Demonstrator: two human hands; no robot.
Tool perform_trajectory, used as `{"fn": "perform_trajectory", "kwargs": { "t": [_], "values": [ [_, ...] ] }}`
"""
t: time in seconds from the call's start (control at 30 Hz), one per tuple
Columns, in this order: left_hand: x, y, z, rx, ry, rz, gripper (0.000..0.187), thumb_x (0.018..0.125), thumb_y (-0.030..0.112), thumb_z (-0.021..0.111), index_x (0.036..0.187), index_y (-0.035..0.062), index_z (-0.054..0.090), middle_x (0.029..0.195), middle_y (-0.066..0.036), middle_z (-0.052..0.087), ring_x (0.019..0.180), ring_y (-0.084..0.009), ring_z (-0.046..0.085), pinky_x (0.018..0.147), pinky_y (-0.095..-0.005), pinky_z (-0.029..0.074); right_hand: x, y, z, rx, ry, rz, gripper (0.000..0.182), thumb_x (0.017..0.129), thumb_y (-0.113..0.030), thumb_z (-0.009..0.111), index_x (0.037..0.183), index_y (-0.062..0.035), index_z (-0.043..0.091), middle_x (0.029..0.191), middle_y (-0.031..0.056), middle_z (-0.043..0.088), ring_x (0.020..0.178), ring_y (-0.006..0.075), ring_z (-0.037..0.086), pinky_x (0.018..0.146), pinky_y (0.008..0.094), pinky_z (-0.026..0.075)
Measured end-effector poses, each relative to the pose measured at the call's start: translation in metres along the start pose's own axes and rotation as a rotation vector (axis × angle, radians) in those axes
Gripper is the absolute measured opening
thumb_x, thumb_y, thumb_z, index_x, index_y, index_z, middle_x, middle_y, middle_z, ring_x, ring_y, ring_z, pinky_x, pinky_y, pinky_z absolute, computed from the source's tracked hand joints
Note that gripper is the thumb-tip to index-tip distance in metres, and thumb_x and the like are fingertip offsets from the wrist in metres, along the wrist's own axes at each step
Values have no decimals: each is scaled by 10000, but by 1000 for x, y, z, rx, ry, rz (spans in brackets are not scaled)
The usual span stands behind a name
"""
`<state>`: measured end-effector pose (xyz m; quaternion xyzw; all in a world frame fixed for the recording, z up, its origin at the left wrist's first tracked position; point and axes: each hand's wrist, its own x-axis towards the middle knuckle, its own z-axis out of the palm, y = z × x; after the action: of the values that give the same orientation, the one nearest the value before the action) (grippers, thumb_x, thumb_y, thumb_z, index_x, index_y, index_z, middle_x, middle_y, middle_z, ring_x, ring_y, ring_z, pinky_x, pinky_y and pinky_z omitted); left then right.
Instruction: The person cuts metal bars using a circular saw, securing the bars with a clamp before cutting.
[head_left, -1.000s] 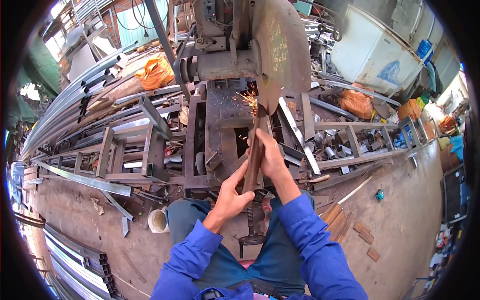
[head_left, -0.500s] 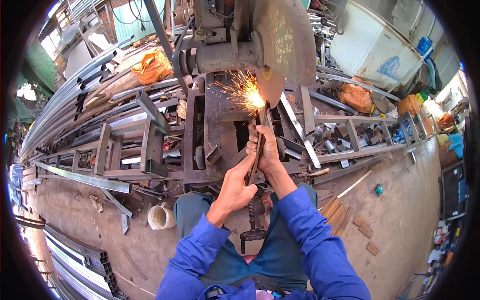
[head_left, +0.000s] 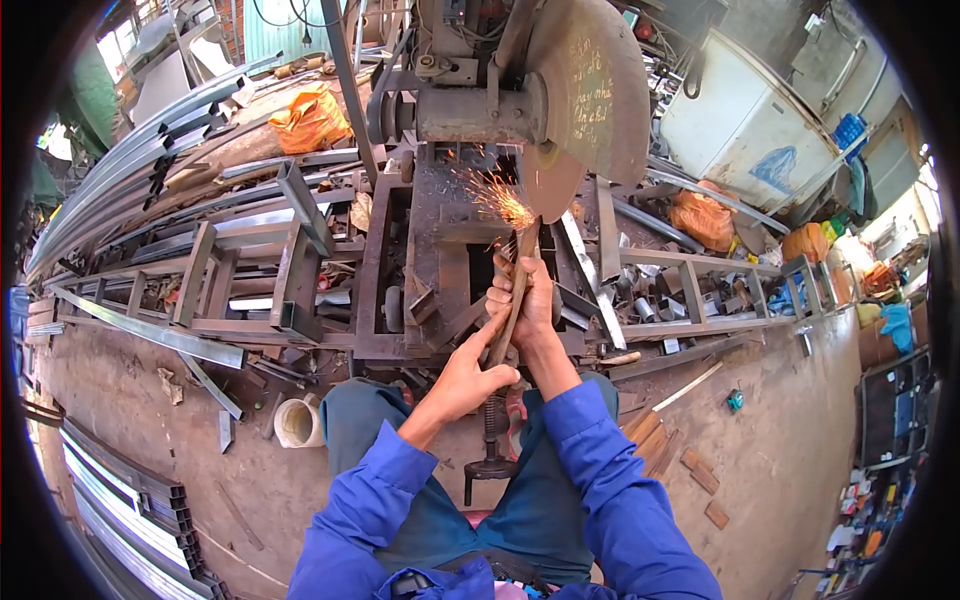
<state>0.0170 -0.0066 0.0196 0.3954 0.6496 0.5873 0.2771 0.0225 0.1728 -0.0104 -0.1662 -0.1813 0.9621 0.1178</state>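
Note:
A narrow flat metal bar (head_left: pixel 519 290) is in both hands, slanting up toward the cutting disc (head_left: pixel 553 185) of a large cut-off machine. Its far tip meets the disc's lower edge, and orange sparks (head_left: pixel 505 200) spray up and left from there. My right hand (head_left: pixel 538 305) is wrapped round the bar's upper part, close below the disc. Lower down, my left hand (head_left: pixel 462 378) grips the near end with its thumb stretched along it. The disc's upper part is hidden by a rusty guard (head_left: pixel 590 95) with handwriting on it.
Below my hands a threaded clamp screw with a handle (head_left: pixel 490 468) stands between my knees. Welded metal frames (head_left: pixel 250 325) lie left of the machine table. A white bucket (head_left: pixel 298 423), wood pieces (head_left: pixel 655 440) and stacked metal tubes (head_left: pixel 130 500) are on the floor.
The bar has turned so that more of its broad face shows, its tip still at the disc. The spark spray has become smaller. The whole view has shifted slightly.

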Motion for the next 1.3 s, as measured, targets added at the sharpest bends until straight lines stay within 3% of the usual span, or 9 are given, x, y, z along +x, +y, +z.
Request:
{"fn": "perform_trajectory", "kwargs": {
  "t": [0.1,0.17,0.23,0.4,0.67,0.83,0.97,1.13,1.3],
  "values": [
    [-3,16,-6,-260,-57,-204,908,771,97,700,1595,80,319,1187,-118,606,657,-85,556,538,-244,452,1,3,-3,1,30,-2,330,873,-402,664,1012,-103,679,634,-45,422,514,102,427,463,256,338],
    [-3,20,-4,-270,-52,-248,904,734,150,720,1562,39,378,1409,-164,559,1228,-188,537,1060,-297,400,0,2,-4,8,24,4,330,873,-404,667,1013,-105,678,635,-44,424,514,102,427,461,255,338],
    [-2,14,0,-280,-48,-236,911,737,131,720,1570,41,363,1415,-157,551,1223,-182,535,1056,-294,398,0,1,-5,7,18,7,330,874,-407,673,1014,-108,677,639,-42,427,515,102,427,458,252,337],
    [1,9,10,-524,-33,-237,882,809,44,681,1604,119,306,974,-49,611,595,-70,518,481,-238,450,-3,-6,-4,-101,131,-27,280,863,-402,706,891,-140,613,637,-50,444,499,94,425,453,240,334],
    [2,1,17,-515,9,-150,830,835,55,684,1589,102,342,934,-26,592,589,-60,496,484,-228,439,-9,-8,6,-341,266,-53,443,911,-465,634,1049,-52,556,775,91,601,588,198,569,526,326,475],
    [-9,20,-21,-763,56,-390,518,974,124,565,1458,-41,485,1234,-137,644,1015,-153,661,899,-277,534,-13,1,-2,-265,237,5,511,981,-465,406,1115,20,491,908,213,625,813,361,657,775,486,572],
    [-22,-12,-33,-839,-30,7,601,826,-43,526,1426,-53,493,1288,-167,625,1102,-205,666,975,-305,524,-15,11,-5,129,69,138,534,976,-442,360,1114,43,536,976,231,651,938,374,660,887,509,549],
    [-14,2,-5,409,310,357,862,776,-38,735,1520,8,301,1395,-122,464,1231,-251,518,1086,-372,409,-51,40,23,-22,58,157,575,1030,-389,252,1276,41,544,1205,212,664,1166,325,625,1032,479,486],
    [4,-17,-19,-391,688,315,654,838,47,781,1334,75,355,1205,-105,501,1138,-211,544,1004,-350,451,-74,57,27,-462,-29,278,609,1096,-445,228,1402,25,465,1281,202,651,1233,284,605,1055,498,460]
  ]
}}
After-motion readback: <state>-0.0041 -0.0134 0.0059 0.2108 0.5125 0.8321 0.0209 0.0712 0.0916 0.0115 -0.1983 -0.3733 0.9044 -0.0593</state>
